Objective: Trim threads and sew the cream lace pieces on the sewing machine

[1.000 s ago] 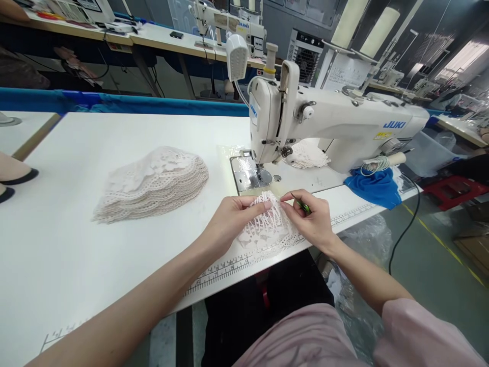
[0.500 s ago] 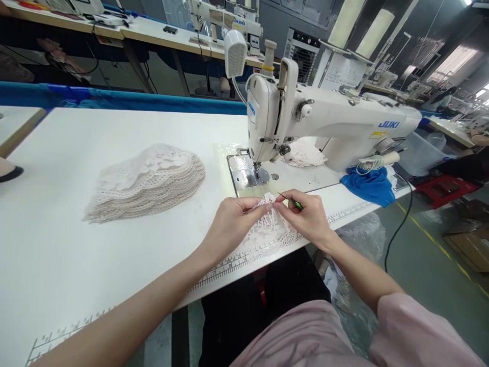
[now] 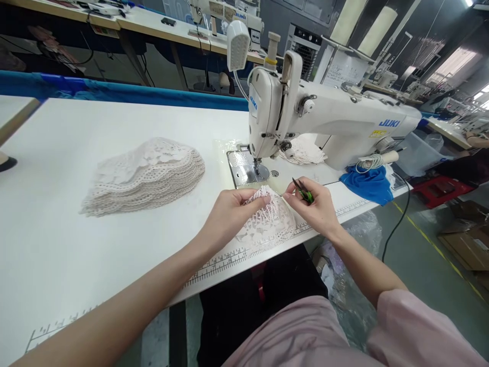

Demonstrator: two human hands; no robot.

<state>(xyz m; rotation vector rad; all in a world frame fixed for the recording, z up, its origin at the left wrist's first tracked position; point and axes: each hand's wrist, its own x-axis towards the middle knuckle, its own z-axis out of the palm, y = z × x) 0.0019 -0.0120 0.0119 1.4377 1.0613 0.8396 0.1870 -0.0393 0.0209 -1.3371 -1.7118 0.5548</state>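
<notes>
Both hands work at the near edge of the table (image 3: pixel 76 244), just in front of the sewing machine (image 3: pixel 324 117). Left hand (image 3: pixel 229 214) is closed in a pinch, thumb and fingers gripping the far edge of a lace piece (image 3: pixel 267 219), which lies on the table between the two hands and bulges up into a low dome. Right hand (image 3: pixel 319 209) is curled around small green snips (image 3: pixel 303 193), blades pointing far and left. Whether its fingertips touch the lace I cannot tell.

Half a second ago the right fingertips sat tight against the left ones on the lace edge, with the snips lying back along the hand. Now that hand has drawn a little to the right and the snips stand forward, so the pinching looks done and the cutting tool comes into play.

Further left, well apart, rests a stack of lace pieces (image 3: pixel 145 176). More lace (image 3: pixel 303 153) lies under the machine's arm, and a blue cloth (image 3: pixel 369 186) sits to the right. A printed ruler (image 3: pixel 229 257) runs along the near table edge.
</notes>
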